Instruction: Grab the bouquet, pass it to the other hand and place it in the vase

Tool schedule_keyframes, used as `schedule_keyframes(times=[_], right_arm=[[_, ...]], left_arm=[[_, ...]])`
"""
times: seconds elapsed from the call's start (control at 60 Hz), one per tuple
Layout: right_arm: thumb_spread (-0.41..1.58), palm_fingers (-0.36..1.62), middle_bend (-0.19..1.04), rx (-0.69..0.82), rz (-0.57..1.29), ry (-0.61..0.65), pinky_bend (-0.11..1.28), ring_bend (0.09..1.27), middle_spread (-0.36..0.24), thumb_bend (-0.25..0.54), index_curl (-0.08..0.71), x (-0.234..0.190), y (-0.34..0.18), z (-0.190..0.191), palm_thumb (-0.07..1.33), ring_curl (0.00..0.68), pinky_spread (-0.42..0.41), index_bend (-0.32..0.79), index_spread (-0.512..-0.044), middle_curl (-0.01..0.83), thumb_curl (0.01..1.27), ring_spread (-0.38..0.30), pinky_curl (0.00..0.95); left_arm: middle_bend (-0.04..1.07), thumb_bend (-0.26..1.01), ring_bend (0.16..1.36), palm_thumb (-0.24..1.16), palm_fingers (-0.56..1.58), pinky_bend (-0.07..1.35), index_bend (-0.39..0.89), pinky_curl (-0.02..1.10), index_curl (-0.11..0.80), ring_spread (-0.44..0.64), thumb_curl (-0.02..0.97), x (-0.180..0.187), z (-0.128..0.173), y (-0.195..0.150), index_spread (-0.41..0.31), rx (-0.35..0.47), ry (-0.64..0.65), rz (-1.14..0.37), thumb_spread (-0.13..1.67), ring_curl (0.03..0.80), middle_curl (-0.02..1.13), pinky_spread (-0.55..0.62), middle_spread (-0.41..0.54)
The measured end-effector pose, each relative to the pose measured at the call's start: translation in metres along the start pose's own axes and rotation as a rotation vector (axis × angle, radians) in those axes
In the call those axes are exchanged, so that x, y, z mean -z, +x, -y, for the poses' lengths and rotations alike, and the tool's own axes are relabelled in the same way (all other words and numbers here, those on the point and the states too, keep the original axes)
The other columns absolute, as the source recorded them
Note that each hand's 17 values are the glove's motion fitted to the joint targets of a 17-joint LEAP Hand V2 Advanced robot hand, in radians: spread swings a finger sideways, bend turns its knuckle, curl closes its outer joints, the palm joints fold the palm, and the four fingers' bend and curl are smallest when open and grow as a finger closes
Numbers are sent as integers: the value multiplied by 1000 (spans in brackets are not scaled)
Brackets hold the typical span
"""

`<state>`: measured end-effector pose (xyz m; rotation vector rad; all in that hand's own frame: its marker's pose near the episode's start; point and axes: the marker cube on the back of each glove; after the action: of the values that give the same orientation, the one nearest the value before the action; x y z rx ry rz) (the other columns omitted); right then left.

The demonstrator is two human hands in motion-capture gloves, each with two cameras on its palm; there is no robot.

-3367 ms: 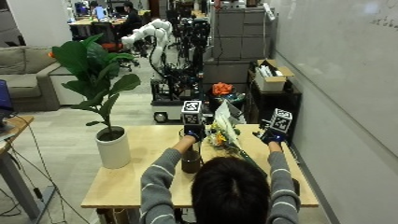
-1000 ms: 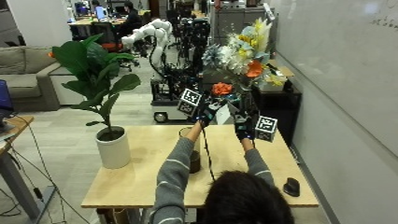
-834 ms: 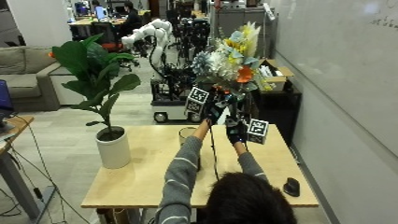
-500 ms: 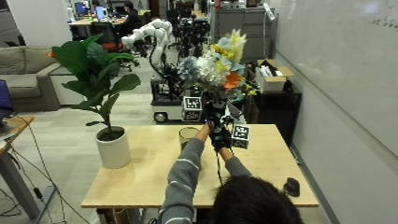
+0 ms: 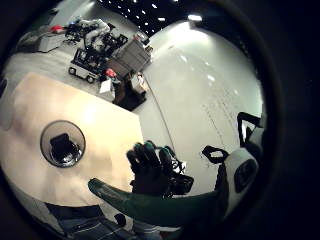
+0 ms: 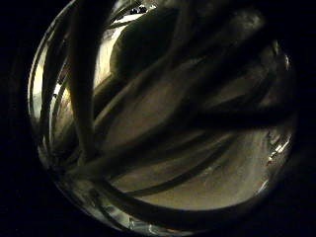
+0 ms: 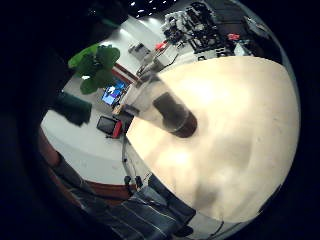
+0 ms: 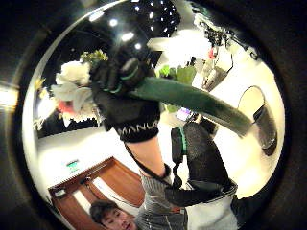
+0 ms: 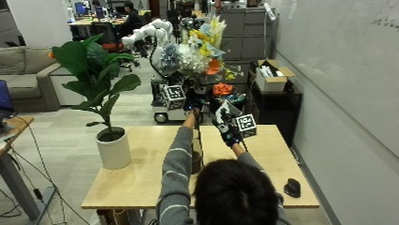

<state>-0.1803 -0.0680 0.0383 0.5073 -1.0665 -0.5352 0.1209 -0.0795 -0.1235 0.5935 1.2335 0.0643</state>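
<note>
Both hands up | my left hand [image 9: 195,101] grips the bouquet [image 9: 193,49] stems; right hand [image 9: 225,124] fingers spread alongside | risk: stems miss the vase [image 9: 197,161] mouth, tipping it on the counter [image 9: 143,180]

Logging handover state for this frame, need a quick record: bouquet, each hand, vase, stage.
bouquet: raised above the table, flowers up
left hand: grips the bouquet's stems
right hand: lower and beside the stems, fingers spread, holding nothing
vase: clear glass, upright on the table below the hands, no flowers in it
other: potted plant at the table's left end
stage: bouquet in left hand, not yet in vase
</note>
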Motion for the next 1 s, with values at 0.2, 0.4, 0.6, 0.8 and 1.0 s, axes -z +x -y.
schedule_keyframes(times=[0.2,0.4,0.6,0.8,1.0], right_arm=[[1107,-30,197,-276,-111,37,587,437,-92,-35,341,47,17,1,572,317,238,101,-418,363,517,-5,392],[1106,-61,179,-444,-253,130,579,420,-110,-35,257,89,50,9,522,299,268,100,-463,333,461,21,369],[1102,-77,179,-524,-131,118,576,407,-122,-27,202,91,50,8,498,293,274,97,-480,316,424,40,361],[1102,-72,179,-339,-59,115,573,401,-123,-25,166,87,43,13,492,291,273,100,-484,307,400,45,357],[1096,-69,175,-313,-26,93,571,405,-123,-24,149,84,41,4,491,292,273,105,-484,295,384,47,354]], left_arm=[[843,-19,905,707,1433,656,749,479,569,-346,533,45,55,-9,-375,35,122,-29,1027,492,585,-399,-326],[850,-19,905,704,1428,661,748,480,577,-347,547,55,90,-45,-375,38,129,-31,1026,494,585,-400,-326],[852,-19,905,702,1427,663,746,480,582,-348,556,44,86,-61,-374,59,105,-25,1026,495,584,-401,-325],[854,-19,902,701,1426,664,745,479,585,-343,562,36,52,-42,-375,58,41,-57,1026,495,582,-400,-325],[854,-18,904,702,1427,664,746,479,586,-341,566,26,29,-50,-377,29,7,-60,1030,496,581,-400,-325]])
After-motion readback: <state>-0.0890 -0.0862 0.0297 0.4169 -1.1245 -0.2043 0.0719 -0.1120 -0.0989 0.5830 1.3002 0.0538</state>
